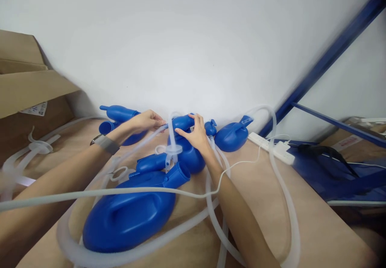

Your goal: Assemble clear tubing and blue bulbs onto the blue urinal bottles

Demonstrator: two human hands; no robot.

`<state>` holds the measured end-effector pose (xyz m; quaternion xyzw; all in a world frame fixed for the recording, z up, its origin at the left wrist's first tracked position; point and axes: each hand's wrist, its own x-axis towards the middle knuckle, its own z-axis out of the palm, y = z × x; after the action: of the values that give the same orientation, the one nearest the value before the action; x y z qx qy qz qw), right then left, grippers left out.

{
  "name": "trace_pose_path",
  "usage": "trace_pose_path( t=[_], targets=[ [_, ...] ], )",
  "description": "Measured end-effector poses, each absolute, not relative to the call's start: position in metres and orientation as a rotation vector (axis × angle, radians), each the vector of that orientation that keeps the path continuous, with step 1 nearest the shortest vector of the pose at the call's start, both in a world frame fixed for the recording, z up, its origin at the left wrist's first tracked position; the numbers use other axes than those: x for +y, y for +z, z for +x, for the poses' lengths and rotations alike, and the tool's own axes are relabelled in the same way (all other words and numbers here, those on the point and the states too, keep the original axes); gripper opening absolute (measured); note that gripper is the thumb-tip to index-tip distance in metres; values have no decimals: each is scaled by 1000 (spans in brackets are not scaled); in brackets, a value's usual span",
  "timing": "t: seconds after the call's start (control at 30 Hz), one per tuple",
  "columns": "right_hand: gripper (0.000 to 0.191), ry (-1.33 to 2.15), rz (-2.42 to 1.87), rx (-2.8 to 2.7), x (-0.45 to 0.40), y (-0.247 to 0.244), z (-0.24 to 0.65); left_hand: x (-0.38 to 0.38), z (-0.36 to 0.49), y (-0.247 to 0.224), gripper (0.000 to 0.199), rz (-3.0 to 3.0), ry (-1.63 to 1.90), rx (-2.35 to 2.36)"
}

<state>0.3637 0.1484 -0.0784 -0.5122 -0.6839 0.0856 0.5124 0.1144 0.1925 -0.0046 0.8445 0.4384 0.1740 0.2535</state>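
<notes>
And here's the left hand (152,121), its grip narrow, fingertips pinched on the end of a pale tube (143,138), right by the slim tip of a blue neck (181,122). Over on the right hand (197,133), the grip is wider, thumb on the near side, fingers at the far end, holding that neck between them. It's smooth, rounded, glossy plastic; the tube looks soft and translucent. So the neck lies between the two hands, above a bulging blue body (193,157). In front, a big oval bottle (129,219) shines on the tan tabletop (256,203), a ribbed hose (144,252) curving around its near side.
</notes>
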Motion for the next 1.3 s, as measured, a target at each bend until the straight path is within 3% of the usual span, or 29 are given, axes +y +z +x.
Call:
trace_pose_path(
  t=[0.33, 0.53, 0.9, 1.03, 1.17, 1.3],
  targets=[
    [76, 188, -1218, -1621, 150, -80, 363, 183, 141, 23, 31, 2622, 296, 1586],
    [76, 241, -1232, -1605, 150, -82, 364, 161, 147, 12, 36, 2739, 279, 1705],
    [75, 245, -1229, -1633, 151, -81, 362, 177, 121, 27, 41, 2632, 197, 1499],
    [75, 262, -1225, -1613, 151, -82, 363, 174, 141, 13, 53, 2680, 261, 1482],
    [74, 272, -1245, -1591, 152, -83, 365, 171, 159, -10, 51, 2725, 334, 1478],
    [74, 275, -1271, -1592, 150, -82, 365, 170, 154, -27, 36, 2773, 369, 1437]
  ],
)
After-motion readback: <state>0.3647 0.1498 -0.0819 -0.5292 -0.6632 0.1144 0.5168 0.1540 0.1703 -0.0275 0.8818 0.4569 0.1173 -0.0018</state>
